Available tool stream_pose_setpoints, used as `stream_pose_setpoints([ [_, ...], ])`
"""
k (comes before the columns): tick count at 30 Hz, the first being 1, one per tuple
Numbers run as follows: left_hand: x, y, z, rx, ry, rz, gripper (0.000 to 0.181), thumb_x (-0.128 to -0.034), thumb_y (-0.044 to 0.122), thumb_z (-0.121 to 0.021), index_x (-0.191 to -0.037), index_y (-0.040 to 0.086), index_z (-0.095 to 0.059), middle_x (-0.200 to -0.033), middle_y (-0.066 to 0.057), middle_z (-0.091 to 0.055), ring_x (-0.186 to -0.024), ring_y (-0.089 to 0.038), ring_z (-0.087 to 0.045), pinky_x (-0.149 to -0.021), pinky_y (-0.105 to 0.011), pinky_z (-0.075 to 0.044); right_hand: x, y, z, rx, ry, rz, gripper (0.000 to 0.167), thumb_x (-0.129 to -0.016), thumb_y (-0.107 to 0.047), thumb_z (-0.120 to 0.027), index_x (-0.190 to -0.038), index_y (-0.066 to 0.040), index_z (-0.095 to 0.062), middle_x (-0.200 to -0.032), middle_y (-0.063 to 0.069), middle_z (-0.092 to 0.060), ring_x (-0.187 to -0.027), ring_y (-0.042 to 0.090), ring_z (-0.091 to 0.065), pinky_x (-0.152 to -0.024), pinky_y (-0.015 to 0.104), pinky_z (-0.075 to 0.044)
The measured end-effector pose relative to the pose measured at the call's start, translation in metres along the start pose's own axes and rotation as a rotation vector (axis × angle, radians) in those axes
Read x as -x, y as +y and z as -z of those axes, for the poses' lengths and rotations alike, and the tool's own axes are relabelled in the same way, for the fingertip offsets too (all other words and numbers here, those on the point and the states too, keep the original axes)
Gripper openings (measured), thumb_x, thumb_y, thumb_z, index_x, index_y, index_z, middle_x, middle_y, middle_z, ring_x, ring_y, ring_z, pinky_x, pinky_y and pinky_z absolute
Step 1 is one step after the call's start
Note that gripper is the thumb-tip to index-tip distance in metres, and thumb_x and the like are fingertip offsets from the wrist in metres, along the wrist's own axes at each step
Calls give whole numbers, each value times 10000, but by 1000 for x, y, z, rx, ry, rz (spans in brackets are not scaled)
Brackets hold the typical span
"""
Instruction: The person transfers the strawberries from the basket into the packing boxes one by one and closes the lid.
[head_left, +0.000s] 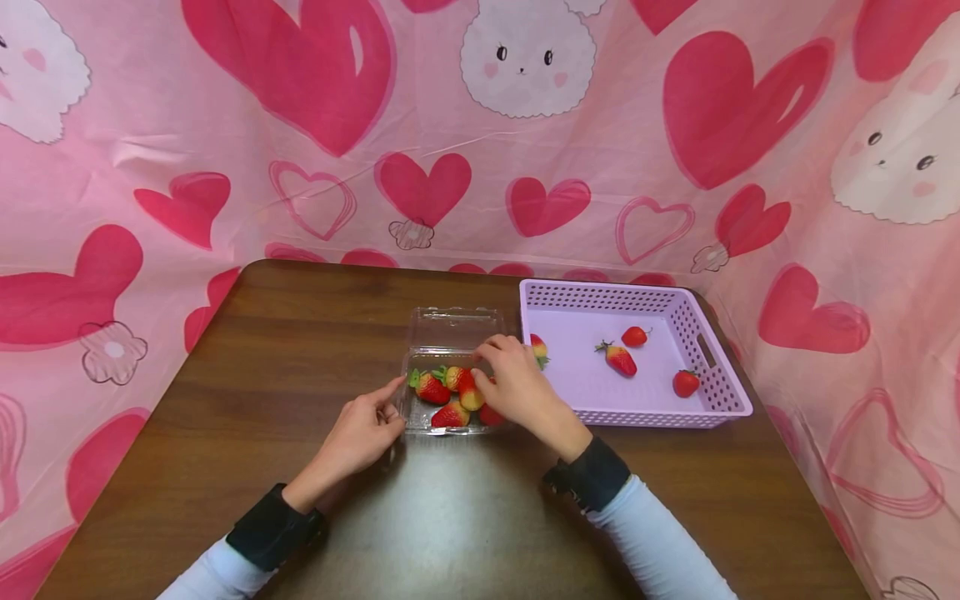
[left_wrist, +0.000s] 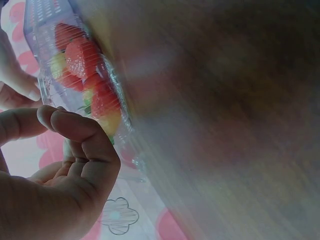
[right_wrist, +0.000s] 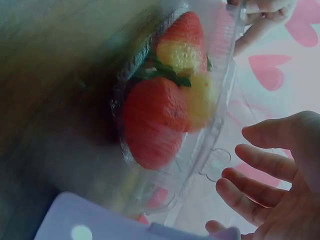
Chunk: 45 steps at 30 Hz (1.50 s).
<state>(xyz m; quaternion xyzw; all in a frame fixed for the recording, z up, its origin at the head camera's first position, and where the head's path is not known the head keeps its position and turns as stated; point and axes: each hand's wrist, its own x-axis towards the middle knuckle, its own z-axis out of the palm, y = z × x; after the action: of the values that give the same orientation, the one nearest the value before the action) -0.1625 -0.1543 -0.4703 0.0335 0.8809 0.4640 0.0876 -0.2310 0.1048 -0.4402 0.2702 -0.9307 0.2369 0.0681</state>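
A clear plastic box (head_left: 420, 431) with its lid (head_left: 442, 330) folded back stands mid-table, holding several strawberries (head_left: 432, 387), some red and some part yellow. My left hand (head_left: 360, 432) touches the box's left side with a nearly straight index finger, the thumb close by the near left corner. Over the right side of the box hovers my right hand (head_left: 516, 382), covering part of the fruit. Its fingers (right_wrist: 260, 162) are spread and loosely bent in the right wrist view, with nothing between them.
Right of the box stands a lilac perforated basket (head_left: 573, 342) with several strawberries, among them a red one (head_left: 686, 383) at the right and a part-yellow one (head_left: 621, 361) in the middle. The brown table (head_left: 330, 333) meets a pink hearts-and-rabbits cloth (head_left: 337, 125) behind.
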Motion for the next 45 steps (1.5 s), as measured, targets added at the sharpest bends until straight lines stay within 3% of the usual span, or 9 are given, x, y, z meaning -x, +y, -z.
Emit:
stream_pose_setpoints([
  [13, -2, -1, -1, -9, -2, 4, 668, -930, 55, -638, -1578, 46, -478, -730, -34, -590, -565, -196, -516, -536, -314, -433, -3, 13, 14, -4, 91, -22, 180, -902, -94, -783, -1063, -16, -765, -1086, 148, -687, -1052, 362, -628, -941, 554, -474],
  [21, -1, -2, 0, -7, -5, 6, 673, -925, 56, -635, -1579, 47, -477, -724, -33, -589, -555, -201, -519, -534, -317, -432, -3, 18, 22, -1, 98, -66, 177, -914, -82, -749, -1077, -14, -756, -1115, 168, -685, -1106, 379, -617, -967, 574, -460],
  [31, -1, -1, 0, 0, -7, 15, 673, -927, 55, -640, -1580, 54, -478, -722, -38, -589, -546, -202, -517, -531, -316, -429, -3, 28, 28, 19, 158, -76, 133, -901, -72, -723, -1017, -11, -742, -1083, 193, -679, -1045, 409, -645, -878, 587, -503],
  [45, -1, -1, 0, 3, -9, 9, 674, -931, 55, -637, -1584, 49, -471, -722, -40, -585, -545, -206, -513, -523, -317, -429, 0, 46, 38, 12, 131, -237, 188, -908, -60, -679, -1075, -4, -746, -1178, 238, -681, -1142, 453, -620, -911, 655, -453],
])
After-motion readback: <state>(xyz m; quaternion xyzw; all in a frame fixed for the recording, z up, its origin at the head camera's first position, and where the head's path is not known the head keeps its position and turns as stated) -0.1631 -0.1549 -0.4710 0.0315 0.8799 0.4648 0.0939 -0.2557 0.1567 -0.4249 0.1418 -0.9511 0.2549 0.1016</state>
